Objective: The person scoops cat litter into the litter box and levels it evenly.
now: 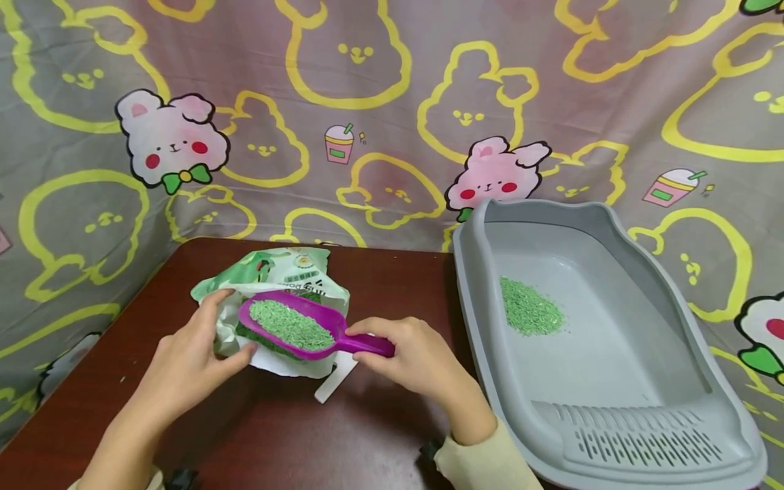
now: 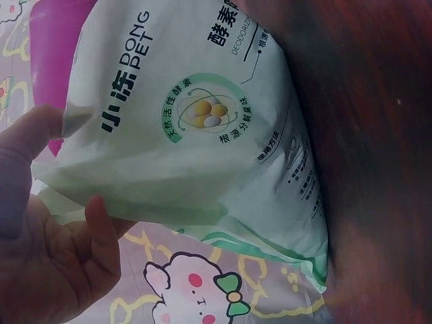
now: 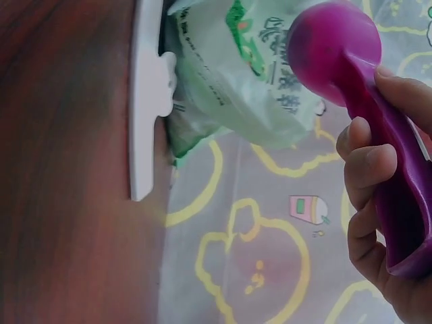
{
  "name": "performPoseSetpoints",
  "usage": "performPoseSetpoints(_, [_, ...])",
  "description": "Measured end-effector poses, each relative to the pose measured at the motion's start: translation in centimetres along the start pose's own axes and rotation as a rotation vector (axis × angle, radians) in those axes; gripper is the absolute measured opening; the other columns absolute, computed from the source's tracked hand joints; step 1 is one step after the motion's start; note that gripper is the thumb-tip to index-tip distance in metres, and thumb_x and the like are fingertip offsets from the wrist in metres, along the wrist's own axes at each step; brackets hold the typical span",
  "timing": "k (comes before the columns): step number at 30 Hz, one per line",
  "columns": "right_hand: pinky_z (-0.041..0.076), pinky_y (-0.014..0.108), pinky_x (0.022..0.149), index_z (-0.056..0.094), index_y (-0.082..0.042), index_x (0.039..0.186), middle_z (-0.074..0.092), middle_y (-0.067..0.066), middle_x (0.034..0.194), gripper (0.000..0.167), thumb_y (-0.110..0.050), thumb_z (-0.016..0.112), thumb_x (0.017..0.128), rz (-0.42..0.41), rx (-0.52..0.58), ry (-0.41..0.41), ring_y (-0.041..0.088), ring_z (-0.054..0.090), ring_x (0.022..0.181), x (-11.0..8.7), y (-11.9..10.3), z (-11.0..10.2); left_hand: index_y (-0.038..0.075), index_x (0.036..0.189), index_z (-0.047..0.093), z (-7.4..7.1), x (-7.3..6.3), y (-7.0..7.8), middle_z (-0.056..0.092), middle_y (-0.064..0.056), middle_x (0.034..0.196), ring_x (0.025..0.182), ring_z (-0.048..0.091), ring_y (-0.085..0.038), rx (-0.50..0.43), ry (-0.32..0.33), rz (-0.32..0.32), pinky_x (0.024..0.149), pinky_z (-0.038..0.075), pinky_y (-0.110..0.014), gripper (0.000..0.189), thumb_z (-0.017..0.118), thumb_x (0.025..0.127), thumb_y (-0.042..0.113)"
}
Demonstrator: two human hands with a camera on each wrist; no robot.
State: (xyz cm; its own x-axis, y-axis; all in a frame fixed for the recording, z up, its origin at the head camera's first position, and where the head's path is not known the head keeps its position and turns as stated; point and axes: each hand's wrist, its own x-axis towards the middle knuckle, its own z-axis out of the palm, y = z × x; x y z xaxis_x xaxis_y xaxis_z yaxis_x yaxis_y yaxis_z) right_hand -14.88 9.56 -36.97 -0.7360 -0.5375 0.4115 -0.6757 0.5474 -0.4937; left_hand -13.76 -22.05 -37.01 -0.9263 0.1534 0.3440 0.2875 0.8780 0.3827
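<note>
My right hand [image 1: 416, 354] grips the handle of a purple scoop [image 1: 331, 318], with the fingers wrapped round it in the right wrist view. Green pellet litter [image 1: 290, 325] fills the scoop, which is held level over the mouth of a white and green litter bag [image 1: 294, 265]. At the bag's left side, my left hand [image 1: 184, 361] holds the rim between thumb and fingers, spreading the mouth. More green litter shows inside, partly hidden under the scoop. The left wrist view has the printed side of the bag [image 2: 202, 162], upright on the table.
A large grey litter box [image 1: 471, 327] stands on the right, with a small heap of green litter [image 1: 529, 309] on its floor. A white sealing clip [image 1: 335, 381] lies on the dark wooden table [image 1: 275, 429] beside the bag. Behind hangs a patterned curtain [image 1: 392, 136].
</note>
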Motion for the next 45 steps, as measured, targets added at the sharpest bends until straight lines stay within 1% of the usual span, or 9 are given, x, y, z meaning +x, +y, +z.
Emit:
performPoseSetpoints(3, [0.046, 0.015, 0.06, 0.072, -0.025, 0.115, 0.075, -0.009, 0.091, 0.03, -0.025, 0.079, 0.086, -0.007, 0.006, 0.014, -0.003, 0.052, 0.062, -0.2, -0.3, -0.4, 0.007, 0.148, 0.029, 0.0, 0.1, -0.1, 0.057, -0.023, 0.123, 0.068, 0.059, -0.028, 0.003, 0.011, 0.01, 0.059, 0.047, -0.051, 0.087, 0.077, 0.08, 0.033])
performPoseSetpoints(8, [0.049, 0.015, 0.063, 0.071, -0.026, 0.115, 0.075, -0.008, 0.094, 0.031, -0.026, 0.079, 0.086, -0.008, 0.035, 0.022, -0.004, 0.057, 0.067, -0.4, -1.0, -1.1, 0.007, 0.148, 0.03, 0.1, 0.1, -0.1, 0.058, -0.022, 0.123, 0.069, 0.06, -0.028, -0.007, 0.021, 0.02, 0.058, 0.047, -0.051, 0.087, 0.078, 0.079, 0.031])
performPoseSetpoints(15, [0.052, 0.016, 0.067, 0.071, -0.025, 0.116, 0.075, -0.008, 0.096, 0.031, -0.025, 0.079, 0.085, -0.029, 0.047, 0.018, -0.003, 0.061, 0.072, 0.0, -2.1, -2.6, 0.007, 0.146, 0.032, -0.1, 0.1, -0.2, 0.058, -0.022, 0.126, 0.083, 0.065, -0.039, -0.022, 0.037, 0.043, 0.063, 0.049, -0.059, 0.087, 0.08, 0.077, 0.03])
performPoseSetpoints(22, [0.051, 0.018, 0.064, 0.072, -0.025, 0.113, 0.074, -0.01, 0.092, 0.029, -0.026, 0.08, 0.085, -0.042, 0.025, 0.069, -0.002, 0.06, 0.07, 1.4, -2.6, -4.3, 0.005, 0.146, 0.032, -0.1, 0.3, -0.2, 0.06, -0.022, 0.117, 0.07, 0.062, -0.028, -0.01, 0.036, 0.042, 0.057, 0.047, -0.05, 0.087, 0.079, 0.078, 0.031])
performPoseSetpoints(29, [0.05, 0.019, 0.062, 0.072, -0.023, 0.113, 0.074, -0.01, 0.088, 0.03, -0.024, 0.08, 0.085, -0.043, -0.003, 0.053, -0.002, 0.058, 0.066, 2.0, -2.5, -5.6, 0.006, 0.146, 0.032, 0.1, 0.3, -0.4, 0.061, -0.021, 0.115, 0.065, 0.059, -0.025, -0.009, 0.039, 0.043, 0.054, 0.044, -0.048, 0.086, 0.078, 0.078, 0.031])
performPoseSetpoints(32, [0.05, 0.02, 0.062, 0.072, -0.023, 0.113, 0.074, -0.009, 0.087, 0.03, -0.023, 0.08, 0.084, -0.03, -0.024, 0.047, 0.0, 0.059, 0.066, 1.9, -2.4, -6.3, 0.007, 0.147, 0.031, 0.2, 0.3, -0.4, 0.061, -0.021, 0.115, 0.066, 0.06, -0.026, -0.012, 0.039, 0.041, 0.055, 0.045, -0.05, 0.086, 0.078, 0.078, 0.031])
performPoseSetpoints(35, [0.049, 0.021, 0.06, 0.072, -0.023, 0.114, 0.073, -0.009, 0.086, 0.032, -0.023, 0.081, 0.083, -0.022, -0.043, 0.048, 0.001, 0.058, 0.065, 1.7, -2.3, -7.2, 0.007, 0.147, 0.031, 0.2, 0.2, -0.3, 0.06, -0.022, 0.118, 0.069, 0.062, -0.032, -0.009, 0.052, 0.039, 0.058, 0.045, -0.055, 0.086, 0.078, 0.077, 0.029])
performPoseSetpoints(39, [0.045, 0.022, 0.057, 0.072, -0.023, 0.115, 0.073, -0.009, 0.083, 0.033, -0.022, 0.081, 0.083, -0.01, -0.079, 0.062, 0.0, 0.052, 0.06, 1.3, -2.1, -8.2, 0.007, 0.147, 0.031, 0.2, 0.1, -0.2, 0.059, -0.023, 0.121, 0.075, 0.064, -0.037, -0.009, 0.058, 0.038, 0.059, 0.045, -0.058, 0.087, 0.078, 0.077, 0.028])
performPoseSetpoints(45, [0.045, 0.023, 0.055, 0.071, -0.025, 0.115, 0.07, -0.011, 0.081, 0.033, -0.026, 0.08, 0.084, 0.054, -0.102, 0.054, 0.002, 0.053, 0.059, 0.6, -1.9, -9.7, 0.008, 0.148, 0.031, 0.3, 0.2, -0.1, 0.058, -0.023, 0.123, 0.077, 0.064, -0.04, -0.012, 0.05, 0.036, 0.06, 0.045, -0.06, 0.087, 0.078, 0.077, 0.029])
